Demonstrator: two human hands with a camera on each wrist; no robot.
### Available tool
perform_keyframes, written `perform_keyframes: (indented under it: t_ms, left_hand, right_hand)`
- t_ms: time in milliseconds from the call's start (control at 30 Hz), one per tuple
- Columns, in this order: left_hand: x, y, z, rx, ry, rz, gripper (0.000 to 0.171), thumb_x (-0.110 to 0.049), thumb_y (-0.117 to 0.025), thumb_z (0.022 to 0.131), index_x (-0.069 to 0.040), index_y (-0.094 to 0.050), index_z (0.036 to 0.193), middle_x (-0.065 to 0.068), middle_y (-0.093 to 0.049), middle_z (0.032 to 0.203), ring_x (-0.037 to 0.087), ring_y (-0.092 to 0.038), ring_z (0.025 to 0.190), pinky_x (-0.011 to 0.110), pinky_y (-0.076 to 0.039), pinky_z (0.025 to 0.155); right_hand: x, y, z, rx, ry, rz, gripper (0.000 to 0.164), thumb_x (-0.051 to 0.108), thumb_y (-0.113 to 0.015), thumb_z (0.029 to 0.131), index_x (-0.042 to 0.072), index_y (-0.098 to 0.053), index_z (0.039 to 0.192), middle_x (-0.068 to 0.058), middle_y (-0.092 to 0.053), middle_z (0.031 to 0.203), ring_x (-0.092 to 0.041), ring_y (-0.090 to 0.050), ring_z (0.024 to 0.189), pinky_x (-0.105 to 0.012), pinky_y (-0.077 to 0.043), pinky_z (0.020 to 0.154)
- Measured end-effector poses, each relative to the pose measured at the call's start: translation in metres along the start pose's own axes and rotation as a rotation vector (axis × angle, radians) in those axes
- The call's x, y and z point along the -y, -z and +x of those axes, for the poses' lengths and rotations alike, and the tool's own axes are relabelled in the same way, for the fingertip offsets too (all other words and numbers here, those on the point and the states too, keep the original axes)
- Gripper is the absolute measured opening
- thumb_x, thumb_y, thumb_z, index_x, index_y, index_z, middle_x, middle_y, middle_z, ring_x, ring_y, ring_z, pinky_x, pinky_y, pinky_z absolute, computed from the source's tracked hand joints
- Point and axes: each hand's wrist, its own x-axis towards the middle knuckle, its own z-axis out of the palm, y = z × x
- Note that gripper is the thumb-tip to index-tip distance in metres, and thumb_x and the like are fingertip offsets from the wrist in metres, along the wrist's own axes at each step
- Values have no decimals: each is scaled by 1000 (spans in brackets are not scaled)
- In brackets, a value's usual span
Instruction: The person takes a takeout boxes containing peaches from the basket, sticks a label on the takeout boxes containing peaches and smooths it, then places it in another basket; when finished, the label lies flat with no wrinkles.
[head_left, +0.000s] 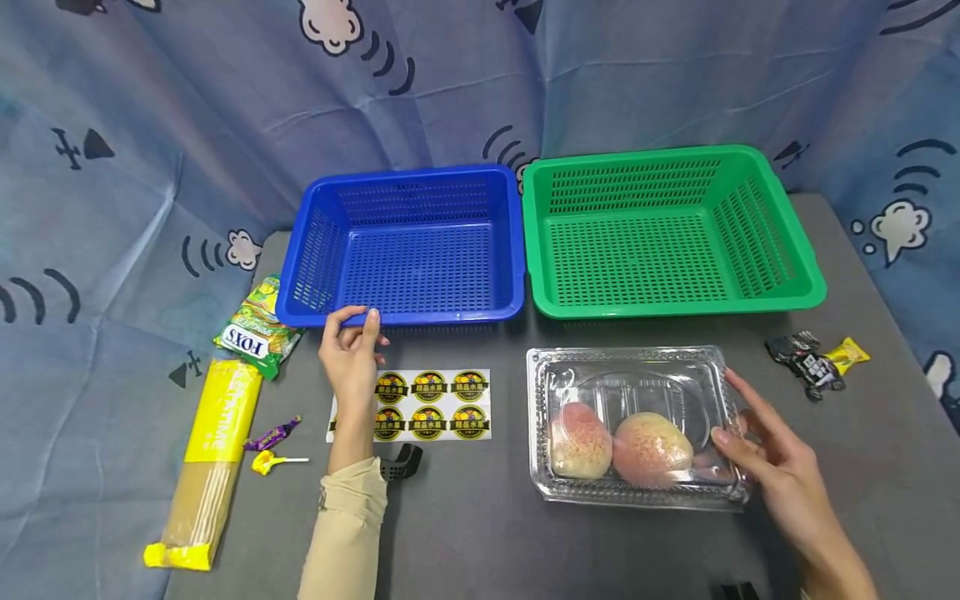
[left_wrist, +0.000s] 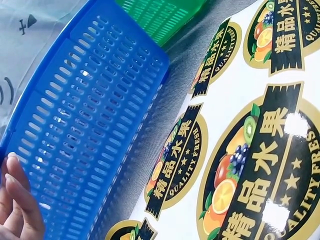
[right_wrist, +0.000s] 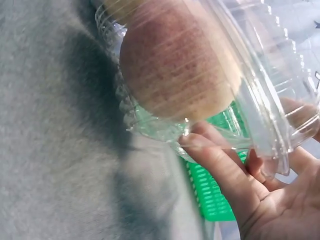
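Note:
My left hand (head_left: 352, 358) is at the front rim of the blue basket (head_left: 401, 317), thumb and bent fingers at its edge. In the left wrist view, fingertips (left_wrist: 17, 190) lie against the basket's slotted wall. By that wrist is a white sheet of round black-and-gold fruit stickers (head_left: 447, 407). On the right, my right hand (head_left: 783, 462) grips the end of a clear plastic clamshell box (head_left: 637, 362), thumb at the lid and fingers underneath. Inside are a peach (head_left: 581, 442) and another peach (head_left: 651, 450). The right wrist view shows the box tilted, with a shadow below.
A green basket (head_left: 637, 310) stands beside the blue one. At the left lie a green candy bag (head_left: 258, 329), a yellow noodle packet (head_left: 206, 458), a purple wrapped candy (head_left: 273, 434) and a yellow lollipop (head_left: 266, 462). Black-wrapped candies (head_left: 806, 364) and a yellow one (head_left: 847, 356) lie right.

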Motion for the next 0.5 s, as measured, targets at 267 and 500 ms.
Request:
perform_keyframes:
  t_ms: [267, 500]
  left_hand:
    - [0, 1, 0, 6, 9, 5, 20, -20, -76, 100, -11, -66, 115, -8, -69, 78, 10, -65, 62, 21, -46, 47]
    - [1, 1, 0, 10, 6, 2, 18, -19, -76, 100, -12, -66, 114, -7, -69, 79, 10, -65, 63, 22, -47, 46]
  right_hand:
    - [-9, 3, 5, 24, 7, 39, 74, -13, -51, 104, 15, -29, 169, 3, -58, 92, -18, -80, 72, -34, -64, 66]
    - [-13, 3, 9, 46, 6, 90, 75, -14, -50, 104, 13, -26, 169, 2, -56, 91, -21, -80, 74, -38, -64, 65]
